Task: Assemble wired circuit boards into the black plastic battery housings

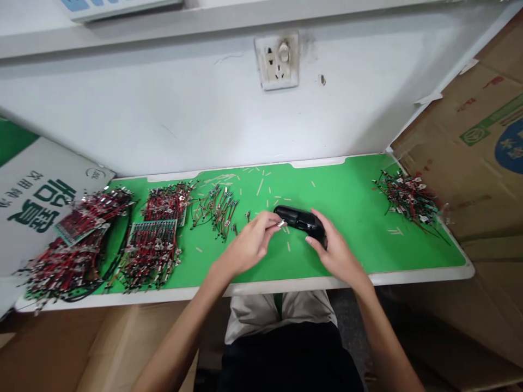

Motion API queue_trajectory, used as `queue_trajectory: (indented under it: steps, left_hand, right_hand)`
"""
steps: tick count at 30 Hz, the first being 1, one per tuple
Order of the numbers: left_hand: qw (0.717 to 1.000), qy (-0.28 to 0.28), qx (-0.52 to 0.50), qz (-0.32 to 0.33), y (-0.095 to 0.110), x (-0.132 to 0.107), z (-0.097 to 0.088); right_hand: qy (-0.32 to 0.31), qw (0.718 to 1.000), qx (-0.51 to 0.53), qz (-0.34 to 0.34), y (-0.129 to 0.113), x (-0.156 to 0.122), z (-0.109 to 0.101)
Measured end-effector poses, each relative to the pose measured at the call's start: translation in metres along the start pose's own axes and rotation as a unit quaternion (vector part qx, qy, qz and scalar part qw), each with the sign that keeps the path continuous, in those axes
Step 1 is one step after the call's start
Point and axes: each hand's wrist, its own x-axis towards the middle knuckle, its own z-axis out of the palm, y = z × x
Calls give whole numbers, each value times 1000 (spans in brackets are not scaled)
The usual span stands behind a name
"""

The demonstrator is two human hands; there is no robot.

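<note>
Our left hand pinches a small metal piece between its fingers, just beside a black tool. Our right hand curls its fingers around the tool's end, on the green mat of the table. Red-and-black wire bundles lie to the left, and a wire pile lies to the right.

Our left hand pinches a small metal tab beside the black plastic housing our right hand grips, on a green work mat with bundled red-and-black wire harnesses toward both ends.
</note>
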Motion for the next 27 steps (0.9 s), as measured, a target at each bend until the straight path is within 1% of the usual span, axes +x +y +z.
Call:
queue_trajectory:
  steps: [2,5,8,11,15,20,25,27]
  left_hand:
    - [999,8,28,12,-5,-8,17]
    - [996,30,80,39,-7,-9,34]
    - [990,56,117,61,-8,-3,45]
    - [986,88,122,75,-9,2,54]
    - [984,119,99,87,-9,4,63]
    - [980,126,101,120,-8,8,70]
    - [971,153,154,102,-4,13,74]
    - [969,153,168,96,-2,15,75]
  right_hand:
    - [-36,999,26,4,3,7,-10]
    - [-78,994,73,12,6,16,-20]
    - [-90,991,96,10,7,18,-23]
    - [-88,990,106,9,9,17,-22]
    - [-79,992,102,3,12,13,-18]
    - [-65,994,84,-10,12,12,-16]
    - [-61,995,73,-18,12,12,-15]
    - [-60,995,72,-23,11,11,-16]
